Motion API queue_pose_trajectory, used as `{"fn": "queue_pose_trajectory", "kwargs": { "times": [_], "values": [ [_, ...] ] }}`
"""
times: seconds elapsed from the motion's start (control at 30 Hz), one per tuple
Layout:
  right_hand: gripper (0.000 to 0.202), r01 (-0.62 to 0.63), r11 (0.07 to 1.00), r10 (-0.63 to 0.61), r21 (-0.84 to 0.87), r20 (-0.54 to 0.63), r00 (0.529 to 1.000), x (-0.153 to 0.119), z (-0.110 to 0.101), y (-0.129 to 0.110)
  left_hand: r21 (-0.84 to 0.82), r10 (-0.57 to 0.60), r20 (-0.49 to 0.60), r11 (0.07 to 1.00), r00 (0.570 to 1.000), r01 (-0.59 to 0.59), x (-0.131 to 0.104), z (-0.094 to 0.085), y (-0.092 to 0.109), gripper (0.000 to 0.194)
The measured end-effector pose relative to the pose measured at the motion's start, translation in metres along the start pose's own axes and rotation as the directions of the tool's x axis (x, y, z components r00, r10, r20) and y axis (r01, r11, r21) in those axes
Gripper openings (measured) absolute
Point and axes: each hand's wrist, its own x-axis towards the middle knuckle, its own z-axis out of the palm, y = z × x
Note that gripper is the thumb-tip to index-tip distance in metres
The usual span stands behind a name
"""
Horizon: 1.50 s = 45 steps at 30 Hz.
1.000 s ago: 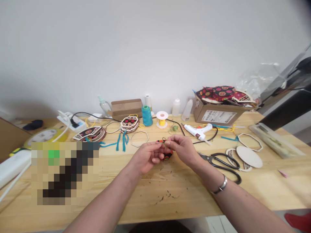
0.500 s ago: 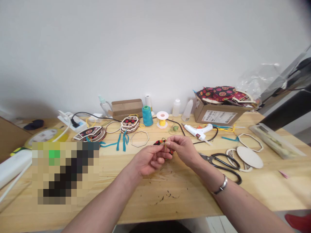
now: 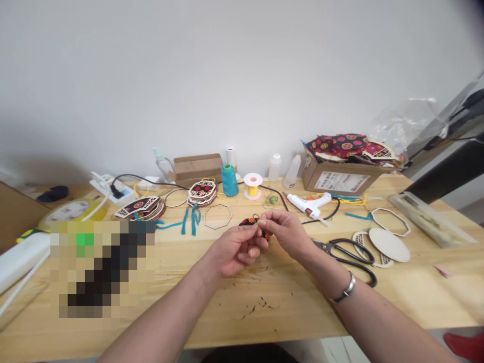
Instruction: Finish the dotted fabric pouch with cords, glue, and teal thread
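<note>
Patterned fabric [image 3: 247,222] has shifted farther behind left fingers [image 3: 248,248], which, with right fingers [image 3: 271,222], pinch a green cord [image 3: 256,217].

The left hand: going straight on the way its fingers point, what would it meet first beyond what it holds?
Probably the right hand, its fingertips close ahead of the left hand at the green cord; whether the hands already touch is hard to tell.
</note>
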Motion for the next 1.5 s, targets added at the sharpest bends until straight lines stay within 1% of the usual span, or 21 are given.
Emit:
{"fn": "queue_pose_trajectory", "kwargs": {
  "times": [0.1, 0.2, 0.3, 0.4, 0.47, 0.63, 0.8, 0.93, 1.03, 1.17, 1.27, 1.37, 1.43, 1.5],
  "values": [
    [0.021, 0.001, 1.000, -0.001, 0.002, 0.008, 1.000, 0.0002, 0.0001, 0.0007, 0.032, 0.034, -0.005, 0.999, 0.999, -0.034, -0.0003, 0.0004, -0.0004, 0.016],
    [0.021, -0.006, 1.000, 0.006, -0.006, -0.013, 1.000, 0.0008, -0.0005, 0.0023, 0.105, 0.100, -0.028, 0.990, 0.995, -0.096, -0.0004, 0.0018, -0.0011, 0.015],
    [0.022, -0.010, 0.999, 0.008, -0.043, -0.039, 0.999, 0.0010, -0.0009, 0.0026, 0.221, 0.200, -0.060, 0.958, 0.978, -0.182, 0.0000, 0.0034, -0.0019, 0.019],
    [0.023, -0.016, 0.999, 0.015, -0.047, -0.022, 1.000, 0.0005, -0.0007, 0.0016, 0.319, 0.281, -0.079, 0.916, 0.956, -0.243, 0.0002, 0.0043, -0.0028, 0.021],
    [0.023, -0.019, 0.999, 0.019, -0.036, -0.006, 1.000, 0.0002, -0.0002, 0.0009, 0.354, 0.312, -0.089, 0.898, 0.946, -0.262, 0.0001, 0.0043, -0.0032, 0.020],
    [0.027, -0.024, 1.000, 0.024, -0.004, 0.011, 1.000, 0.0002, 0.0000, 0.0006, 0.399, 0.355, -0.096, 0.870, 0.930, -0.290, 0.0003, 0.0041, -0.0036, 0.018],
    [0.028, -0.024, 0.999, 0.024, -0.028, -0.003, 1.000, 0.0010, -0.0009, 0.0006, 0.444, 0.392, -0.081, 0.838, 0.916, -0.319, 0.0006, 0.0047, -0.0029, 0.019],
    [0.026, -0.032, 0.998, 0.031, -0.056, -0.010, 0.999, 0.0013, -0.0013, 0.0008, 0.485, 0.422, -0.100, 0.811, 0.901, -0.326, 0.0001, 0.0050, -0.0018, 0.018],
    [0.026, -0.032, 0.996, 0.030, -0.085, -0.020, 0.999, 0.0011, -0.0017, 0.0009, 0.519, 0.441, -0.122, 0.792, 0.889, -0.321, 0.0000, 0.0042, -0.0008, 0.019],
    [0.024, -0.014, 0.992, 0.012, -0.123, -0.017, 1.000, 0.0010, -0.0026, 0.0010, 0.555, 0.445, -0.129, 0.773, 0.886, -0.307, 0.0004, 0.0027, 0.0002, 0.019],
    [0.024, -0.004, 0.989, 0.002, -0.150, -0.016, 1.000, 0.0013, -0.0030, 0.0009, 0.566, 0.445, -0.156, 0.772, 0.882, -0.289, 0.0003, 0.0032, 0.0006, 0.019],
    [0.024, 0.004, 0.985, -0.006, -0.172, -0.013, 1.000, 0.0016, -0.0027, 0.0004, 0.571, 0.458, -0.189, 0.771, 0.869, -0.282, -0.0004, 0.0054, 0.0012, 0.018],
    [0.024, 0.010, 0.984, -0.012, -0.176, -0.014, 1.000, 0.0019, -0.0024, 0.0002, 0.577, 0.473, -0.203, 0.765, 0.857, -0.285, -0.0008, 0.0068, 0.0016, 0.017],
    [0.024, 0.015, 0.984, -0.018, -0.175, -0.012, 1.000, 0.0022, -0.0021, 0.0001, 0.580, 0.474, -0.208, 0.764, 0.856, -0.282, -0.0011, 0.0075, 0.0018, 0.016]
  ]
}}
